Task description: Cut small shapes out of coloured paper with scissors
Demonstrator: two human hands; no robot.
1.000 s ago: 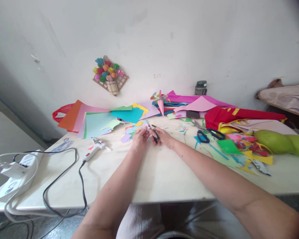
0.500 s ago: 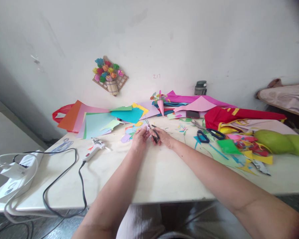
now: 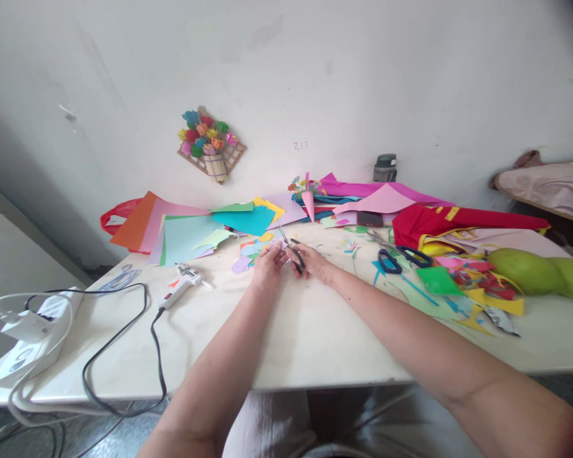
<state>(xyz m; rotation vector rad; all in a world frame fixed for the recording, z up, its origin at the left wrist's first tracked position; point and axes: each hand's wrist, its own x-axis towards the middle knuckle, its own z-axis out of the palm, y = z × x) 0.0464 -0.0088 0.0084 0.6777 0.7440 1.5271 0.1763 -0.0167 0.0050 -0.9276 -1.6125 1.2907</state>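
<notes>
Pinching lilac paper (image 3: 279, 243): left hand (image 3: 268, 261), fingertips together on it, mid-table (image 3: 334, 346). Gripping scissors (image 3: 297, 258), black-handled: right hand (image 3: 314, 263), fingers closed round the handles, blades pointing toward the wall (image 3: 286, 76), just beside the paper; whether they touch it, cannot tell. To the left: scraps (image 3: 241, 264), near; glue gun (image 3: 179, 288), well apart. To the right: blue-handled scissors (image 3: 390, 262), lying flat.

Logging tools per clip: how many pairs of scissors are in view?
2: black-handled scissors in the right hand; blue-handled scissors lying on the table at right. Others may be hidden.
</notes>
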